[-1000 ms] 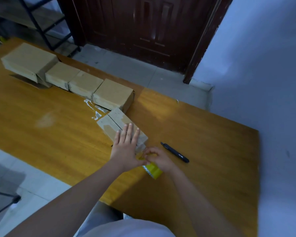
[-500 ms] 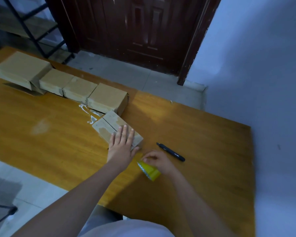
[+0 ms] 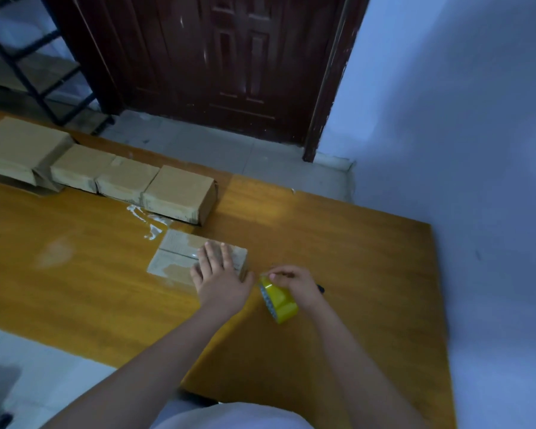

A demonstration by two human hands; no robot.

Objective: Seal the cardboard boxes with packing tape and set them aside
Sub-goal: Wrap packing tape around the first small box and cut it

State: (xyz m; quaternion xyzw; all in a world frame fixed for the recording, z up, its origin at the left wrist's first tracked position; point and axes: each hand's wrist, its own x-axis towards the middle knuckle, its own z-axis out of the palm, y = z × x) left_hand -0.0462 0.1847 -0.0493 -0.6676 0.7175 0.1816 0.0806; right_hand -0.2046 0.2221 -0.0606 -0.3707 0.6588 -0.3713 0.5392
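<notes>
While my left hand (image 3: 218, 281) presses flat, fingers together, on the cardboard box (image 3: 180, 258) mid-table, my right hand (image 3: 294, 284) pinches the yellow tape roll (image 3: 279, 300) beside it; next, probably cutting the strip.

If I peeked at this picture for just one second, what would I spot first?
Probably the bright yellow roll of packing tape, gripped by the right hand near the orange wooden table's front middle. Beside it, the left hand presses flat on a small brown cardboard box.

Left hand (image 3: 219, 278) flat on cardboard box (image 3: 180, 258), right hand (image 3: 293, 281) gripping yellow tape roll (image 3: 280, 300) (just beside box), wooden table (image 3: 75, 274)
</notes>
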